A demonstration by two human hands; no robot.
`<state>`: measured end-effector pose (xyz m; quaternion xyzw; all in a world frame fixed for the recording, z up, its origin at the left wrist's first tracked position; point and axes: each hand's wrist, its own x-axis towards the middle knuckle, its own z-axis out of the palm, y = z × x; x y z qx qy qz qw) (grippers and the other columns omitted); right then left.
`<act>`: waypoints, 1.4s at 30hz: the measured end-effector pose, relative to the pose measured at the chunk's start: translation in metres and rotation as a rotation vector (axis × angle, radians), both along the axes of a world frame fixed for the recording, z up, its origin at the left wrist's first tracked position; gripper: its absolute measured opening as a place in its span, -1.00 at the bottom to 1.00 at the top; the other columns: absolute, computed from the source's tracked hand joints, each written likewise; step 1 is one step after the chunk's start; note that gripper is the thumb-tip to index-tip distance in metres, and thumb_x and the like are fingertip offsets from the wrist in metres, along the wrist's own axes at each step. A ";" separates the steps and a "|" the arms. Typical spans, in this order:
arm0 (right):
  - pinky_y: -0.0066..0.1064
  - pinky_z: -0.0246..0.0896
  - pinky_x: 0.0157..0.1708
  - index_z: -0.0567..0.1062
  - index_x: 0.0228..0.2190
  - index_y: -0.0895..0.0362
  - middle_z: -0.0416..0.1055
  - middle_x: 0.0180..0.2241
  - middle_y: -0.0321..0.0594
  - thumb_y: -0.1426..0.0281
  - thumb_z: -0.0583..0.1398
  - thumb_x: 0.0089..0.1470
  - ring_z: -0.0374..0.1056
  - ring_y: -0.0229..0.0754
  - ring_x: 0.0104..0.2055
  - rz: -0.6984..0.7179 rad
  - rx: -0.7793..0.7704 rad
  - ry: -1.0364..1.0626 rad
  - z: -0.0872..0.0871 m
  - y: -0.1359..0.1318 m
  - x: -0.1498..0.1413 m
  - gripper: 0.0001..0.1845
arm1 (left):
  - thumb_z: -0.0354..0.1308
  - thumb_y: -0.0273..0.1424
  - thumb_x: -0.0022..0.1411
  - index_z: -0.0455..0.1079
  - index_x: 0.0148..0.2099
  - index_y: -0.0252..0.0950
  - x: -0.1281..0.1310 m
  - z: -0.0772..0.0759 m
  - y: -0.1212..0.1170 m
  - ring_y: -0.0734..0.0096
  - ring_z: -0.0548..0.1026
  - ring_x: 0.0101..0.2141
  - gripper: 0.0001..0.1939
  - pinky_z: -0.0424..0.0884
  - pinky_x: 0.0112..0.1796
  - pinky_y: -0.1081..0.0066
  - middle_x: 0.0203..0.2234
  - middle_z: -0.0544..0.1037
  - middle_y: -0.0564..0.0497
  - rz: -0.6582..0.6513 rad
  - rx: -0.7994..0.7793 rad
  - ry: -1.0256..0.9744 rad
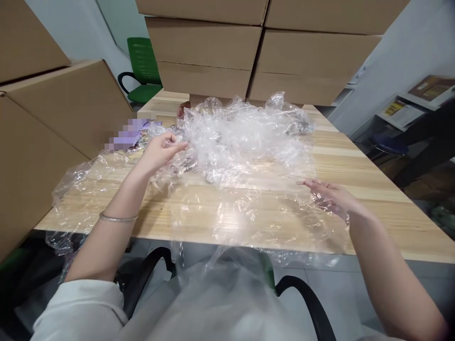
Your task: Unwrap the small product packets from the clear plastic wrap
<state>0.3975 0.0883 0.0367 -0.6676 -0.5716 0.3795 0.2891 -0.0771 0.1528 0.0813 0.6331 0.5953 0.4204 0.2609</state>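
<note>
This looks like a small packing room or office storeroom, as shown by the large cardboard boxes point(206, 45) stacked behind and left of a pale wooden bench point(348, 163), the clear plastic film point(241, 137) heaped across it, the green office chair point(144, 61) and the tiled floor point(330, 289).

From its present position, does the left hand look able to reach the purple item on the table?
Probably yes. The purple item lies close to the left hand, on its outer side; only loose clear plastic film appears near the way, nothing rigid.
</note>
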 end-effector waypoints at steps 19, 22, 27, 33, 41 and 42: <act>0.18 -0.23 0.36 -0.38 0.40 -0.14 -0.36 0.45 -0.21 -0.01 -0.02 0.32 -0.32 0.15 0.45 0.735 0.574 -0.721 -0.094 -0.022 -0.139 -0.15 | 0.05 -0.22 0.36 0.37 -0.02 -0.26 -0.085 -0.034 0.046 0.00 0.26 0.19 -0.72 0.10 0.25 0.07 0.06 0.32 -0.22 0.525 0.250 0.273; 0.17 -0.24 0.36 -0.33 0.41 -0.11 -0.32 0.45 -0.19 0.00 -0.02 0.32 -0.30 0.14 0.45 0.719 0.614 -0.725 -0.097 -0.021 -0.135 -0.17 | 0.09 -0.24 0.28 0.40 -0.03 -0.34 -0.131 -0.019 0.076 -0.03 0.39 0.10 -0.69 0.22 0.19 0.05 0.00 0.45 -0.25 0.483 0.022 0.306; 0.20 -0.13 0.33 -0.28 0.41 -0.11 -0.24 0.44 -0.18 0.00 0.05 0.27 -0.21 0.17 0.44 0.713 0.618 -0.702 -0.093 -0.020 -0.137 -0.12 | 0.20 -0.12 0.18 0.35 0.17 -0.32 -0.131 -0.029 0.102 0.06 0.46 0.07 -0.42 0.38 0.06 0.19 0.11 0.49 -0.23 0.197 -0.094 0.302; 0.23 -0.07 0.31 -0.26 0.41 -0.10 -0.19 0.43 -0.16 0.01 0.07 0.26 -0.14 0.20 0.42 0.718 0.623 -0.717 -0.094 -0.018 -0.137 -0.11 | 0.23 -0.25 0.18 0.31 0.26 -0.33 -0.069 -0.075 0.097 0.01 0.42 0.14 -0.37 0.30 0.15 0.12 0.19 0.43 -0.23 -0.013 -0.083 0.321; 0.24 -0.05 0.31 -0.25 0.41 -0.14 -0.20 0.43 -0.20 0.00 0.08 0.24 -0.15 0.20 0.42 0.718 0.571 -0.713 -0.091 -0.018 -0.138 -0.10 | -0.26 -0.23 0.47 0.48 0.02 -0.29 -0.015 -0.088 0.076 0.07 0.35 0.14 -0.50 0.25 0.16 0.10 0.07 0.47 -0.18 0.056 -0.070 0.433; 0.23 -0.04 0.31 -0.26 0.41 -0.13 -0.20 0.43 -0.20 0.00 0.08 0.25 -0.15 0.19 0.42 0.718 0.574 -0.716 -0.091 -0.018 -0.139 -0.10 | -0.33 -0.27 0.47 0.48 0.02 -0.32 -0.020 -0.082 0.081 0.05 0.30 0.18 -0.46 0.20 0.19 0.08 0.10 0.43 -0.20 0.096 -0.061 0.461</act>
